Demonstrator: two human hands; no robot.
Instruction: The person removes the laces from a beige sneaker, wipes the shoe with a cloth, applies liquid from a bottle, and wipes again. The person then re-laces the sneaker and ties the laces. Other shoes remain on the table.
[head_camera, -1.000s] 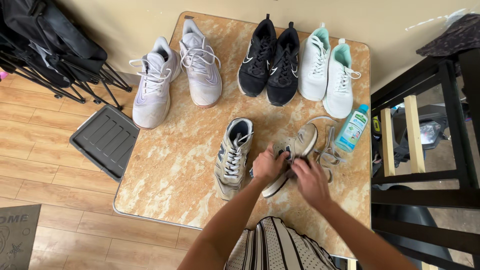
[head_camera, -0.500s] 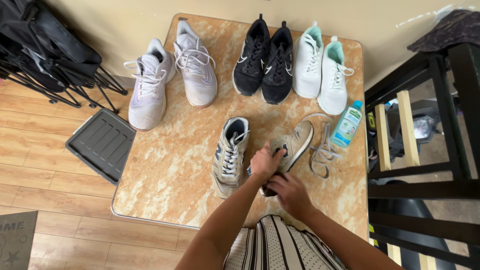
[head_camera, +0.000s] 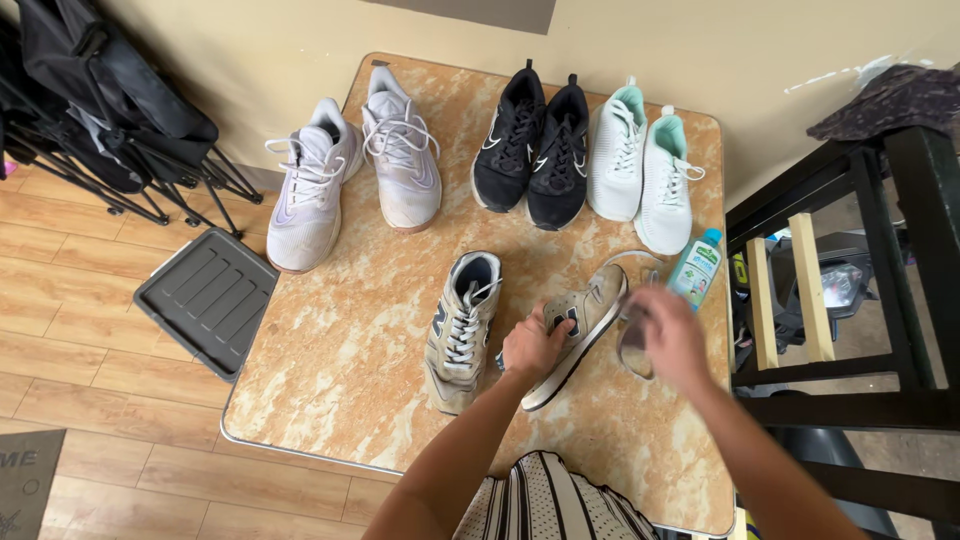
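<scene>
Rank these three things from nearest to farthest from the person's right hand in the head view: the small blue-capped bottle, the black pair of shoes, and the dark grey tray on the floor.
From the right hand:
1. Small blue-capped bottle, just beyond the hand, at the table's right edge.
2. Black pair of shoes, at the back of the table, near the middle.
3. Dark grey tray, on the floor off the table's left side.

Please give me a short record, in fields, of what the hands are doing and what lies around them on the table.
left hand: left hand grips the tilted beige unlaced sneaker
right hand: right hand, blurred, over the loose grey shoelace; grip unclear
beside: laced beige sneaker, upright
back row: lilac-white pair, black pair, white and mint pair
bottle: clear blue-capped bottle
surface: marbled orange folding table
</scene>
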